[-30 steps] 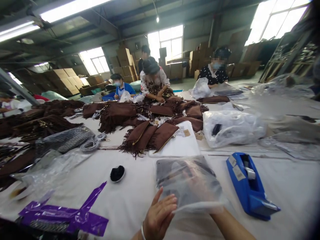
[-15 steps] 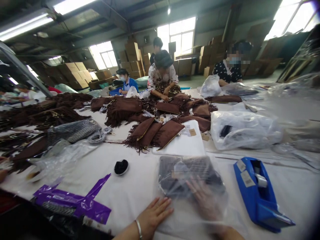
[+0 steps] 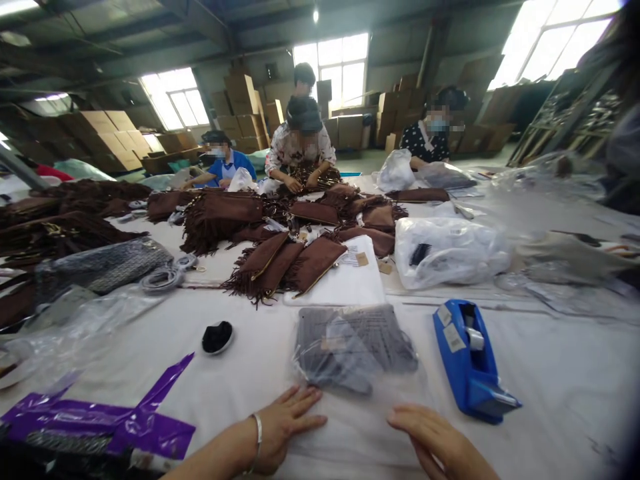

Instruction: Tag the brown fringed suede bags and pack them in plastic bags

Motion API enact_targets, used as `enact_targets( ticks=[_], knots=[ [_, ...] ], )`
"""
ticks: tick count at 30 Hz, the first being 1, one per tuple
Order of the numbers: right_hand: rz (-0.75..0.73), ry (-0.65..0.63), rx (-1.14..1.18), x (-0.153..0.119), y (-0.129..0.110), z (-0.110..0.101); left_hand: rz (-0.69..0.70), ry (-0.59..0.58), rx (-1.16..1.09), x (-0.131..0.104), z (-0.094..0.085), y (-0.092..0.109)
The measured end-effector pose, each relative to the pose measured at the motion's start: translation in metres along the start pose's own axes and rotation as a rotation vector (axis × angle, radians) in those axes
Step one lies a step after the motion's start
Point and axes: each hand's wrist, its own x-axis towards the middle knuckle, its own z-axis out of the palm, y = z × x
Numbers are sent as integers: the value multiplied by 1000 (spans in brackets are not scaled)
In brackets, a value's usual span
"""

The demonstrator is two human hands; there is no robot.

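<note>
White-covered bench (image 3: 550,373) carries a bagged grey pouch (image 3: 353,343), blue tape dispenser (image 3: 470,360), brown fringed bags (image 3: 280,263), purple wrappers (image 3: 100,427).

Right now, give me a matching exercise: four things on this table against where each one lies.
Things:
1. tape dispenser
2. purple bag
3. clear bag with grey pouch
4. brown fringed pouches

Places:
A. near left edge of the table
B. just beyond both hands
C. right of the clear bag
D. mid-table, partly on a white sheet

Pairs: 1-C, 2-A, 3-B, 4-D
</note>
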Motion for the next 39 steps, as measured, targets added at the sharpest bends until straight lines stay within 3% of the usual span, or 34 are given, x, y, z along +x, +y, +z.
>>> enact_targets(
  ticks=[4,8,10,12,15,18,20,23,25,29,32,36,39],
  knots=[
    [-78,-68,125,22,28,-23,40,-12,-66,-13,-10,-1],
    [4,-195,95,7,45,-35,62,-18,-105,-25,-16,-6],
    [21,-219,70,0,49,-32,57,37,-115,-24,-13,-10],
    [24,-159,51,-3,56,-21,53,141,-123,-20,-3,-16],
    [37,8,47,-1,73,4,40,403,-174,-12,20,-26],
    [106,123,111,-2,82,22,-128,678,-348,-12,38,-30],
    [199,175,170,-4,77,26,-214,720,-462,-16,43,-29],
    [290,258,253,-8,64,26,-130,643,-491,-22,41,-26],
    [319,287,296,-9,60,28,-123,664,-482,-21,38,-26],
    [519,415,246,-10,66,42,-389,907,-490,-4,40,-30],
    [564,498,88,-12,64,54,-531,1016,-381,9,46,-32],
    [455,412,-161,-14,53,58,-698,953,-183,11,45,-31],
    [271,365,-310,-13,55,58,-740,881,-31,6,29,-27]
  ],
)
